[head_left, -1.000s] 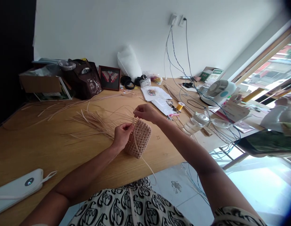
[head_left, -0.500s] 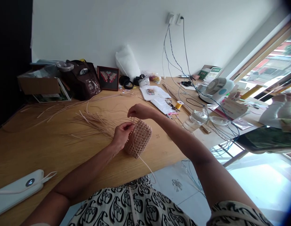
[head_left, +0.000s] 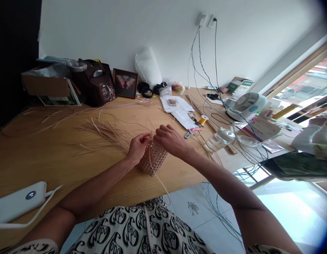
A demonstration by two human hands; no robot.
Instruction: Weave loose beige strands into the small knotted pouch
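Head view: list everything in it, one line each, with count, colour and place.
woven basket: one, tan, table centre, between the hands
loose strand: one, pale, trailing off the near table edge
straw strips: many, pale, table behind the basket
power bank: one, white, near left edge
cardboard box: one, brown, far left
bag: one, dark brown, beside the box
picture frame: one, dark, against the wall
fan: one, white, far right
thread spool: one, yellow, right of the hands
cables: several, blue and dark, hanging from wall sockets
table: one, light wood
left hand: one, gripping the basket's rim
right hand: one, gripping the basket's top
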